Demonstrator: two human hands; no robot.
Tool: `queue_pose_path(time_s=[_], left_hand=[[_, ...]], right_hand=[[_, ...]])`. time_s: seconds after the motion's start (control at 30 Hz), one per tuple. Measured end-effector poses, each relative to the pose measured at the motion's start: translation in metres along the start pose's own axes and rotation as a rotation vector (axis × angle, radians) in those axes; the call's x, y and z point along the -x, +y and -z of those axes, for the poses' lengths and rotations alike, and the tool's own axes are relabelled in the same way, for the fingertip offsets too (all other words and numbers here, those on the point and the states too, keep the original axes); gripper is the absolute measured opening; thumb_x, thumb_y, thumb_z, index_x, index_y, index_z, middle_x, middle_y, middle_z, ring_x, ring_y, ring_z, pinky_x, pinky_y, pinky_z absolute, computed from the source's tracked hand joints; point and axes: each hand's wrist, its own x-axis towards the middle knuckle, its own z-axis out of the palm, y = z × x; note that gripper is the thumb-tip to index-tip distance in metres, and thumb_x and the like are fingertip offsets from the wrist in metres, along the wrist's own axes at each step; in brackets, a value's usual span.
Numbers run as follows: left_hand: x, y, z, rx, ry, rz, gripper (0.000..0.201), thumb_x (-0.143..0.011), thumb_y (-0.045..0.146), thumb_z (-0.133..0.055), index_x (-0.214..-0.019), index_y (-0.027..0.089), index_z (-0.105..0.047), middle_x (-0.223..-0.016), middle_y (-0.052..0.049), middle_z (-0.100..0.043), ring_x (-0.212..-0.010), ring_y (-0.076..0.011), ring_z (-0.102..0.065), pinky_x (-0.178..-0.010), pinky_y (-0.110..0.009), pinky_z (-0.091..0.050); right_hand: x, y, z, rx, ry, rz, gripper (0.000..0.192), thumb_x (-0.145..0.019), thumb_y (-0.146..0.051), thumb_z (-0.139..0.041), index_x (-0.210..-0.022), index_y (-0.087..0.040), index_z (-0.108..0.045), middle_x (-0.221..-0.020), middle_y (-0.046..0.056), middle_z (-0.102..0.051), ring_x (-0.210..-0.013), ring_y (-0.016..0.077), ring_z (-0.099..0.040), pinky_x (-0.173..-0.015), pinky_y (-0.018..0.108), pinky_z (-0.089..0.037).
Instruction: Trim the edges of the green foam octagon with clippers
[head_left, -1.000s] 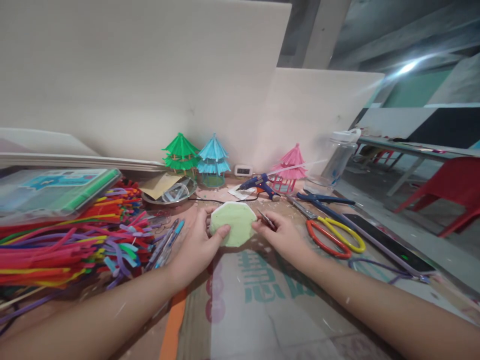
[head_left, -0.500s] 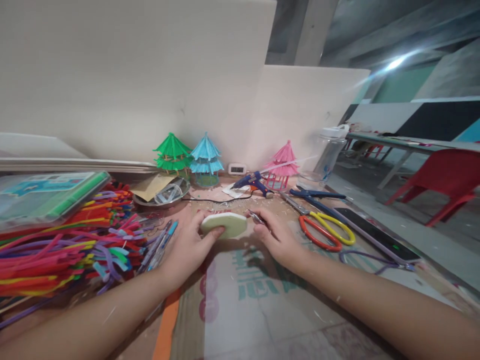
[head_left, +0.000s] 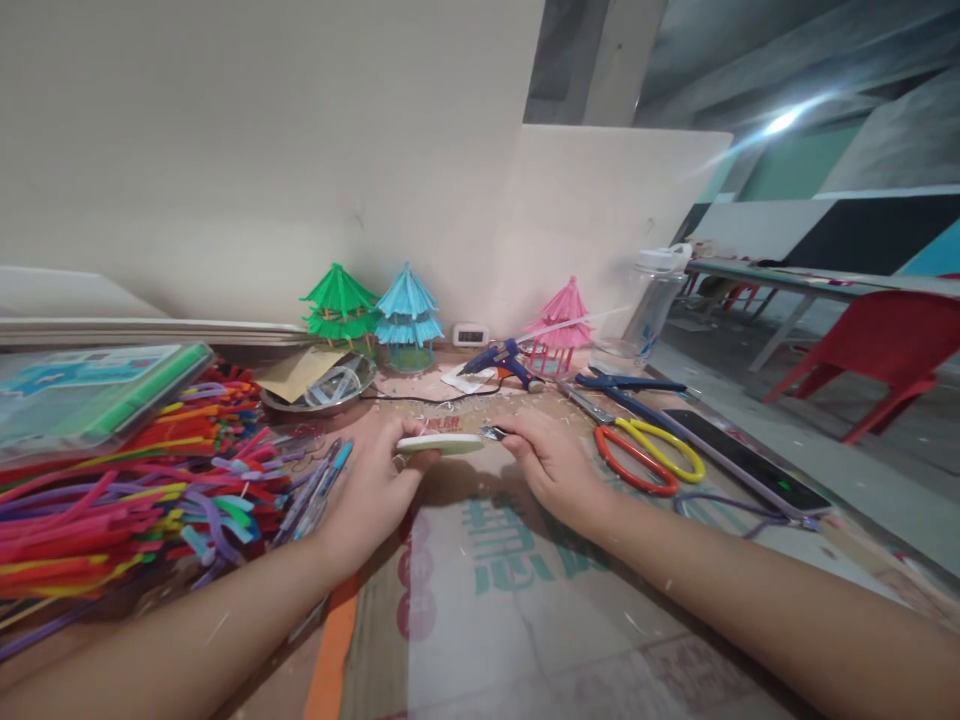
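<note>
Both hands work at the middle of the desk point(head_left: 525, 600). Left hand point(head_left: 375, 490) is clamped on the near-left edge of a pale green foam disc point(head_left: 441, 444), thumb below and fingers over the rim, holding it nearly flat and edge-on to the camera, just above the cardboard sheet point(head_left: 495, 590). Right hand point(head_left: 551, 465) is closed around a small metal tool point(head_left: 493, 432) (too small to identify; possibly tweezers or a clip), whose tip sits at the right edge of the disc, touching or almost touching it.

Recommended handling, judged from this position:
- Keep the disc level and steady; the left grip covers only one side, so pressure from the tool could tilt it or flex the foam.
- Apply the tool along the plane of the disc, not downward, so the edge does not tear.
- Rest both forearms on the desk for steadiness.
- Keep the left fingertips clear of the tool tip.

Surroundings: a heap of pipe cleaners point(head_left: 127, 500) and pens point(head_left: 319, 490) lie to the left; scissors point(head_left: 645, 450) and a phone point(head_left: 742, 465) lie to the right, near the right wrist. A glue gun point(head_left: 502, 362) lies behind the disc, before three paper pagodas point(head_left: 409, 315).
</note>
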Motion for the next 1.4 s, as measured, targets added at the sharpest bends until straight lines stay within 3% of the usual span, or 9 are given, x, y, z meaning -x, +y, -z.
queue_pose_path(time_s=[0.27, 0.77, 1.2, 1.4], left_hand=[[-0.0004, -0.0002, -0.0002, -0.029, -0.029, -0.055, 0.011, -0.082, 0.030, -0.051, -0.089, 0.021, -0.051, -0.084, 0.001, -0.056, -0.078, -0.0159, -0.053, -0.070, -0.027, -0.041], [-0.0009, 0.0000, 0.0009, -0.068, -0.050, -0.094, 0.012, -0.084, 0.032, -0.049, -0.086, 0.021, -0.050, -0.081, 0.002, -0.056, -0.078, -0.0159, -0.053, -0.070, -0.027, -0.040], [-0.0003, 0.0046, -0.0001, -0.026, -0.074, -0.042, 0.013, -0.080, 0.032, -0.051, -0.085, 0.020, -0.051, -0.079, 0.001, -0.056, -0.074, -0.0159, -0.052, -0.066, -0.027, -0.040], [-0.0009, -0.0010, 0.0002, -0.046, -0.021, -0.015, 0.015, -0.078, 0.032, -0.054, -0.089, 0.021, -0.053, -0.084, 0.000, -0.060, -0.078, -0.0173, -0.055, -0.068, -0.027, -0.043]], right_hand=[[-0.0015, -0.0045, 0.0018, 0.129, -0.020, 0.129, 0.046, -0.098, -0.039, -0.025, -0.098, -0.015, -0.064, -0.070, 0.006, -0.060, -0.069, 0.0187, -0.055, -0.060, 0.029, -0.040], [-0.0024, -0.0055, 0.0021, 0.113, -0.016, 0.157, 0.046, -0.098, -0.040, -0.026, -0.093, -0.015, -0.064, -0.069, 0.005, -0.060, -0.067, 0.0177, -0.054, -0.059, 0.028, -0.040], [-0.0016, -0.0039, 0.0025, 0.083, -0.004, 0.142, 0.043, -0.097, -0.040, -0.029, -0.092, -0.017, -0.065, -0.069, 0.005, -0.060, -0.066, 0.0174, -0.054, -0.060, 0.028, -0.040], [-0.0007, -0.0030, 0.0007, 0.079, 0.011, 0.104, 0.046, -0.097, -0.041, -0.026, -0.095, -0.014, -0.064, -0.072, 0.007, -0.062, -0.069, 0.0178, -0.056, -0.061, 0.029, -0.042]])
